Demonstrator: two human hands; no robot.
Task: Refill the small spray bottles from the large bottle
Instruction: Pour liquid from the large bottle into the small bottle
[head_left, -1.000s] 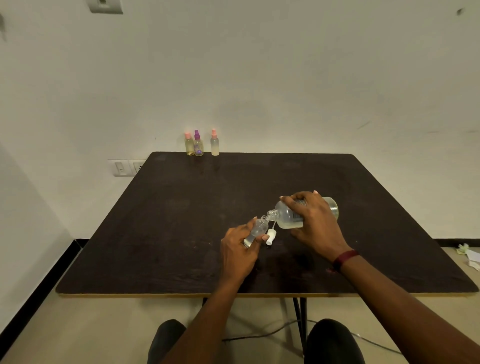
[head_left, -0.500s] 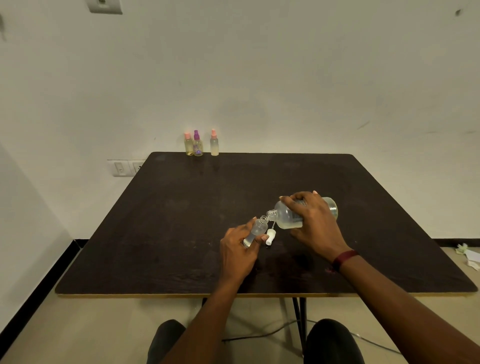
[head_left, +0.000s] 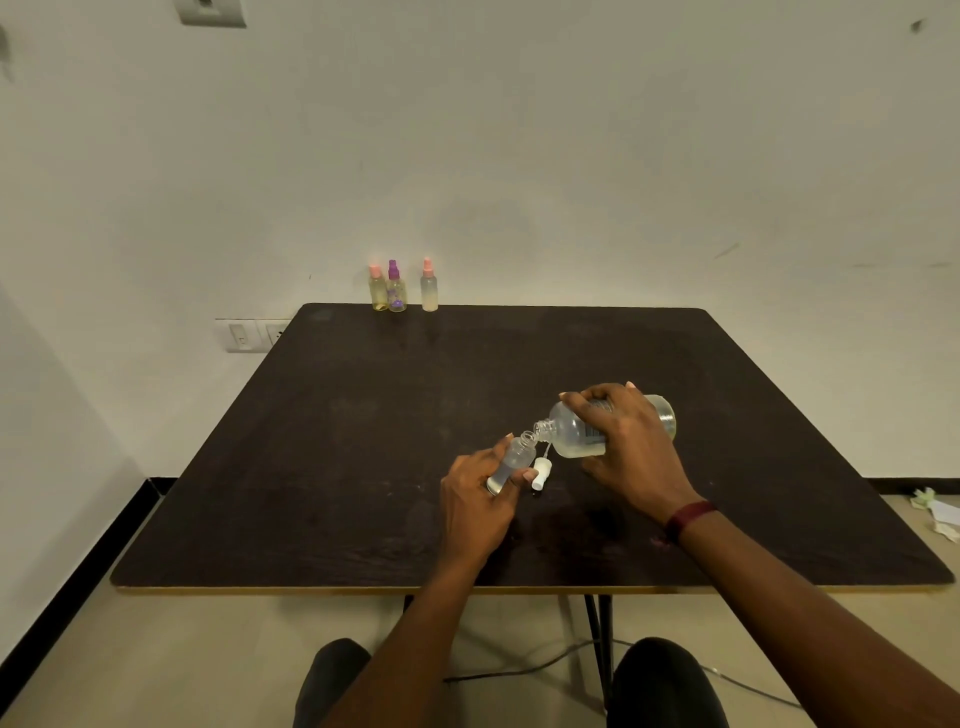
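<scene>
My right hand (head_left: 626, 447) grips the large clear bottle (head_left: 571, 434), tipped nearly flat with its open neck pointing left. Its mouth meets the open top of a small clear spray bottle (head_left: 514, 460), which my left hand (head_left: 480, 506) holds tilted toward it just above the dark table (head_left: 363, 467). A little liquid shows in the small bottle's base. A white spray cap (head_left: 540, 474) with its thin dip tube hangs beside my left fingers; I cannot tell whether it rests on the table.
Three small spray bottles stand at the table's far edge against the wall: a pink-capped one (head_left: 377, 291), a purple-capped one (head_left: 396, 290) and another pink-capped one (head_left: 429, 288). A cable (head_left: 519, 670) lies on the floor under the table, and paper scraps (head_left: 935, 514) at the right.
</scene>
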